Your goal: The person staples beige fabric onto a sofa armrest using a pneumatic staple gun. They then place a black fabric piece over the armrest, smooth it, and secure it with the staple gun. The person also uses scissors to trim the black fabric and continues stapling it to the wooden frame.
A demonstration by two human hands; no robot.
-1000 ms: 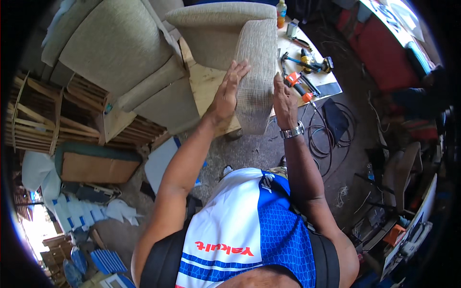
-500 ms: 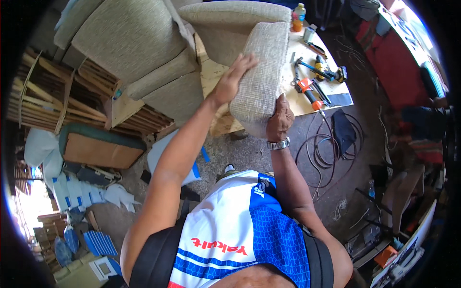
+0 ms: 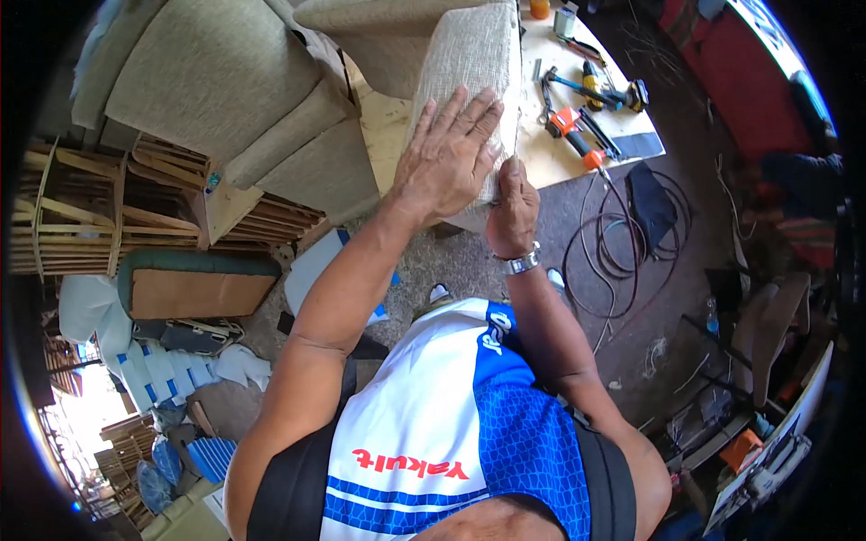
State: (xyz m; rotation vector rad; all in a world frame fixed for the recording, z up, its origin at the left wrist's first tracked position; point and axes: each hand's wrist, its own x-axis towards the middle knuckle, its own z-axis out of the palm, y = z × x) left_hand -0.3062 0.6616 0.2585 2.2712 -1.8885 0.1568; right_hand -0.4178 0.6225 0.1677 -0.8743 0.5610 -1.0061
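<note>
A beige woven-fabric armrest (image 3: 474, 54) of an upholstered chair (image 3: 379, 59) stands in front of me at the worktable's edge (image 3: 541, 162). My left hand (image 3: 451, 158) lies flat on its front face, fingers stretched and apart. Lower down, my right hand (image 3: 514, 207) grips the armrest's right edge, thumb up along the fabric side; its other fingers are mostly hidden behind. An orange and black air stapler (image 3: 568, 126) rests on the table to the right, beside a blue-handled hammer (image 3: 577, 86) and a yellow and black cordless drill (image 3: 593, 81).
Pincers (image 3: 585, 47) and a small can (image 3: 565, 18) sit farther back on the table. A coiled air hose (image 3: 636, 252) lies on the floor at right. Another beige upholstered seat (image 3: 212, 72) stands left, near stacked wooden frames (image 3: 81, 207) and a green-edged panel (image 3: 198, 284).
My left hand has come down onto the armrest face and now lies flat there. The right hand stays on the edge. The view has shifted, so the table sits higher in it.
</note>
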